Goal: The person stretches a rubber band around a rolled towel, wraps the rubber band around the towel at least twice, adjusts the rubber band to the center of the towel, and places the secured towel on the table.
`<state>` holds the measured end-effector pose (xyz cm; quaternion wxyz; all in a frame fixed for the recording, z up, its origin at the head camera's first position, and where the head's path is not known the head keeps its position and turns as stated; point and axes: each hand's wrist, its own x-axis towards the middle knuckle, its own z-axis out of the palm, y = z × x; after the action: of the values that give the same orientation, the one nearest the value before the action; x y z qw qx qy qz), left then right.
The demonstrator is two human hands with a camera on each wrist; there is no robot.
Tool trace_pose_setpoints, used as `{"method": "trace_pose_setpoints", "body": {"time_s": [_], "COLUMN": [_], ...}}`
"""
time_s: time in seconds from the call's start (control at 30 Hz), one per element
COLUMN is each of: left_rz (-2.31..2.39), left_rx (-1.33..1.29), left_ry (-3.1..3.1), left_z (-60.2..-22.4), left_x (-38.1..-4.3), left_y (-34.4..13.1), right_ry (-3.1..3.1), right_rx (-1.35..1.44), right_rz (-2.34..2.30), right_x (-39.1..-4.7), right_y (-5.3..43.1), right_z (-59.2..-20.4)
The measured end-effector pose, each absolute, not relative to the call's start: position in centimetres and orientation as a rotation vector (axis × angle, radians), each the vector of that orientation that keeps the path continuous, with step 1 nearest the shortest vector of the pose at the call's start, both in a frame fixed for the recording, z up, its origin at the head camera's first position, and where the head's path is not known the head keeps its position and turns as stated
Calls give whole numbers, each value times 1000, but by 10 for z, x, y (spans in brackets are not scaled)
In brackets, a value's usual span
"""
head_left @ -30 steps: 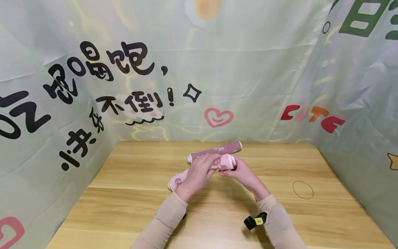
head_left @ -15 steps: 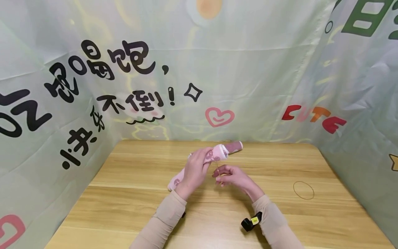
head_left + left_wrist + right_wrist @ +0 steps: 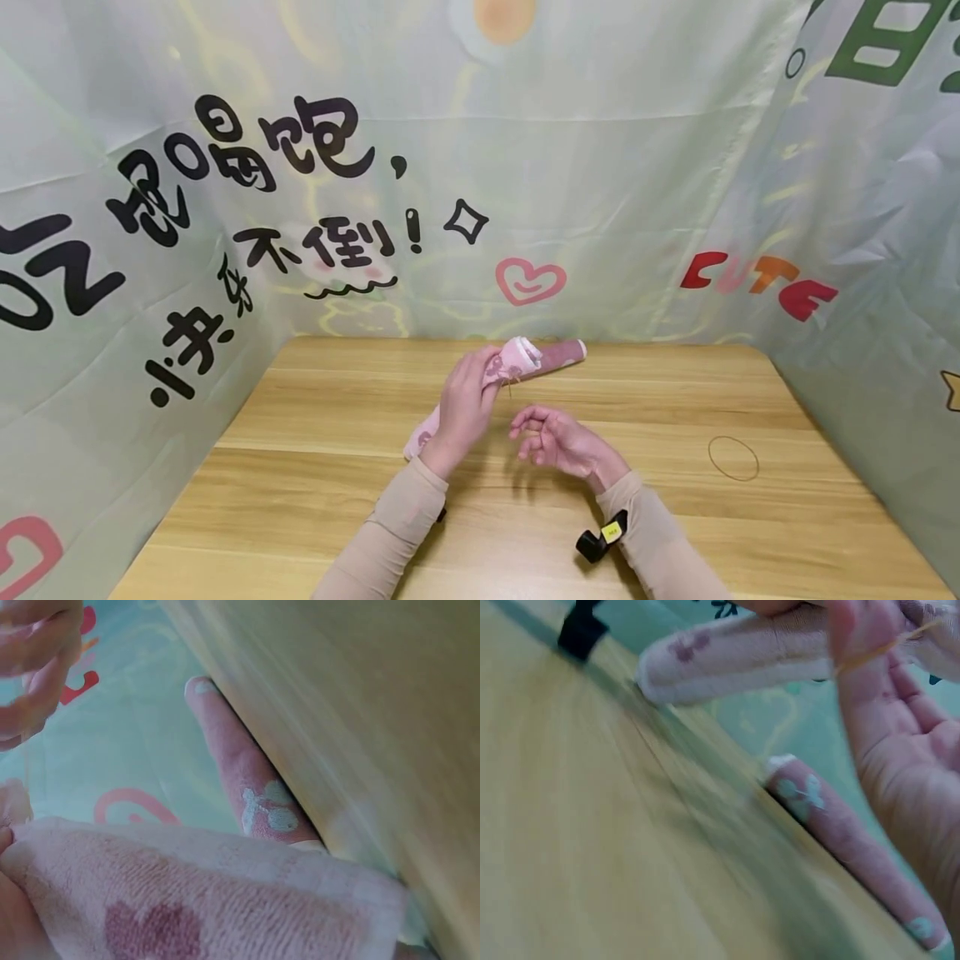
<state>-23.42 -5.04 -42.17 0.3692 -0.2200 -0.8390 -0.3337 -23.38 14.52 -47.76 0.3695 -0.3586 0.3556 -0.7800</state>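
Observation:
My left hand [image 3: 467, 404] grips a rolled pink towel [image 3: 517, 358] with darker pink marks, tilted with its right end raised. A thin rubber band [image 3: 513, 386] shows by that end; whether it circles the roll is unclear. My right hand [image 3: 562, 443] is apart from the towel, below and right of it, fingers loosely bent and spread. In the right wrist view the blurred band [image 3: 889, 651] crosses a finger; no pinch on it is visible. Behind lies a second, mauve rolled towel [image 3: 564, 356], its pale pattern plain in the left wrist view.
Another rubber band [image 3: 733, 458] lies on the wooden table [image 3: 300, 500] at the right. A printed cloth backdrop [image 3: 615, 183] stands behind and on both sides. A black wrist camera [image 3: 600, 542] is strapped to the right forearm.
My right hand has left the towel's end, drawn the rubber band down in a pinch, then loosened its fingers and moved lower. My left hand has tilted the pink towel's right end upward.

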Motion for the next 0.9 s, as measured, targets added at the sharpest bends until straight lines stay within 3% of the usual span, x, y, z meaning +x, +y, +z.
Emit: {"method": "trace_pose_setpoints", "body": {"time_s": [0.3,0.9], "left_rz": [-922,-884], "left_rx": [-553,-632], "left_ry": [-2097,-2019], "left_z": [-422,-423], "left_x": [-234,-235], "left_y": [-50,-50], "right_ry": [306,-469], "right_rx": [-951,-291], "right_rz": [-2181,-2593], "right_x": [-229,-221], "right_y": [125,125], "right_z": [-485,-456]}}
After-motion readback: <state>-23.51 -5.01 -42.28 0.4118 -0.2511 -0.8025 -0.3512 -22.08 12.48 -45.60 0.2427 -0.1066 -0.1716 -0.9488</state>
